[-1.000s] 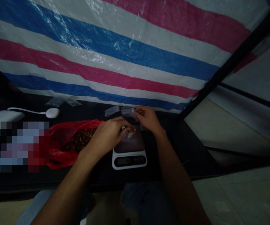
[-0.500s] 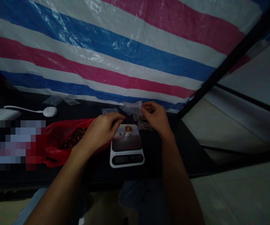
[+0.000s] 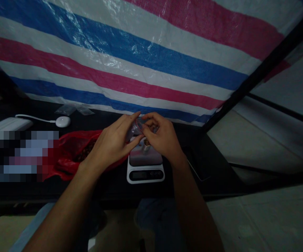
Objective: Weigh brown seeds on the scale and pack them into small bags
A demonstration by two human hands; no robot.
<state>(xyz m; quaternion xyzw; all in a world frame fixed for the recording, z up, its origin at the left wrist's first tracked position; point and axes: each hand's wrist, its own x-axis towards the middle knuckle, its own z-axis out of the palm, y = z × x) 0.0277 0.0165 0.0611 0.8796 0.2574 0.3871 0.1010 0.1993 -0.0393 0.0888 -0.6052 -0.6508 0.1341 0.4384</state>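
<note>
A small clear plastic bag (image 3: 135, 129) is between my two hands, above the back of a white digital scale (image 3: 145, 176). My left hand (image 3: 111, 141) curves around the bag's left side, thumb and forefinger against it. The bag's right edge is pinched in the fingertips of my right hand (image 3: 163, 136), its other fingers curled. A small metal cup (image 3: 146, 147) filled with brown beans or nuts stands on the scale's plate, partly hidden by my right hand. Left of the scale, a red plastic bag (image 3: 68, 147) lies open around more brown pieces (image 3: 85, 152).
More clear bags (image 3: 74, 109) lie at the table's back left, near a white round puck on a cable (image 3: 62, 121) and a white box-like device (image 3: 6, 129). A striped tarp (image 3: 127, 66) hangs behind the black table (image 3: 217, 171). A dark frame pole (image 3: 248, 89) slants on the right.
My right hand has brought the clear bag left and toward me, over the scale's back. My left hand has moved to meet it, fingers now on the bag. The view has shifted slightly.
</note>
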